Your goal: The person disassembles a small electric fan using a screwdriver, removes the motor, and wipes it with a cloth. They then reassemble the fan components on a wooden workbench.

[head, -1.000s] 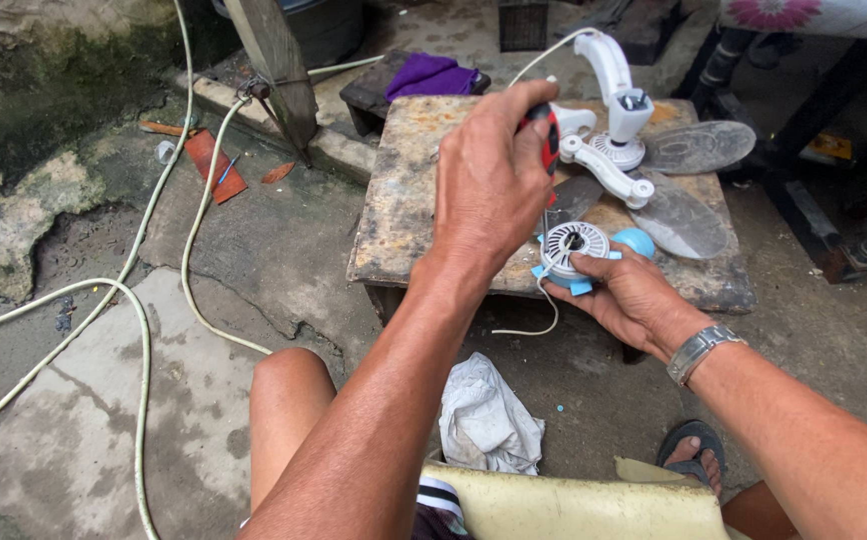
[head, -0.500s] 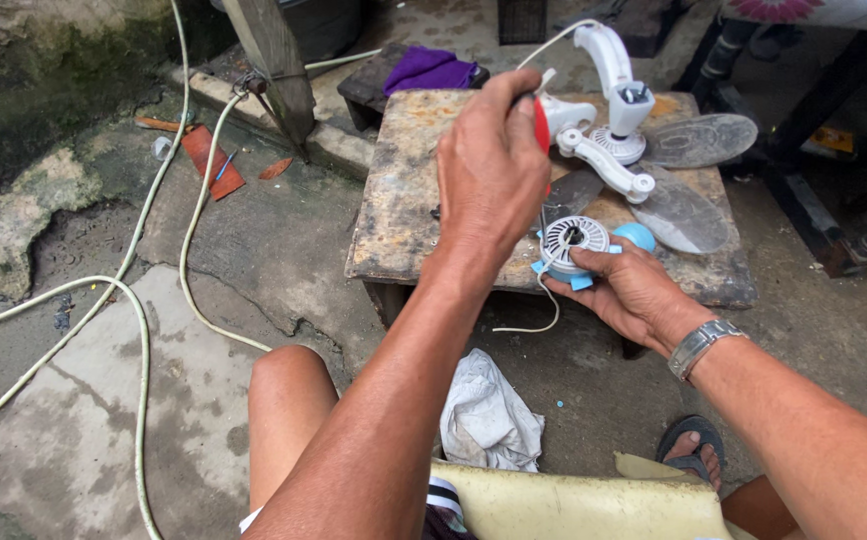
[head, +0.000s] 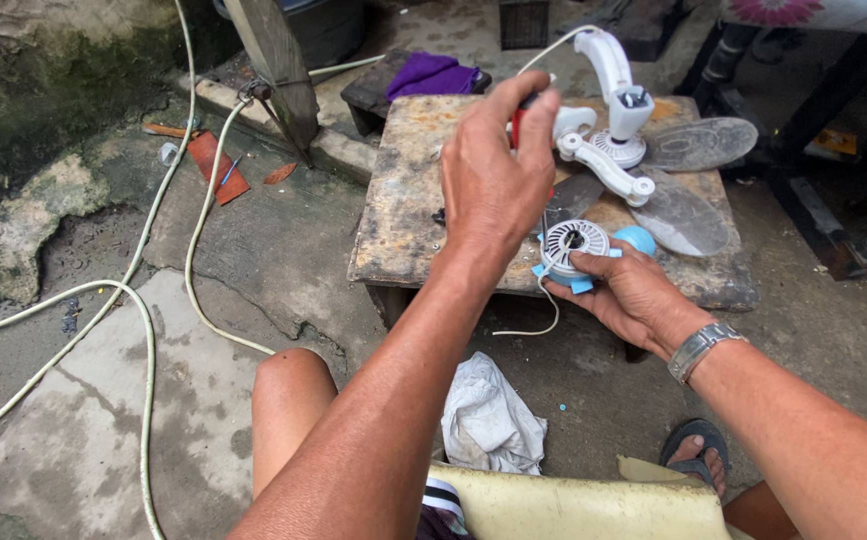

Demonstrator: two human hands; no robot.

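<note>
White fan motor (head: pixel 574 245) cradled in right grip (head: pixel 634 295), table edge.

The left part of the worn wooden stool top (head: pixel 409 220) is bare, so a hand can pass there. The right part is crowded by the white fan stand (head: pixel 614 110) and the grey fan blades (head: pixel 689 180). Behind the stool, a purple cloth (head: pixel 434 75) and a leaning wooden plank (head: pixel 279 65) block the way. White cables (head: pixel 134 300) cross the concrete floor at left.
</note>
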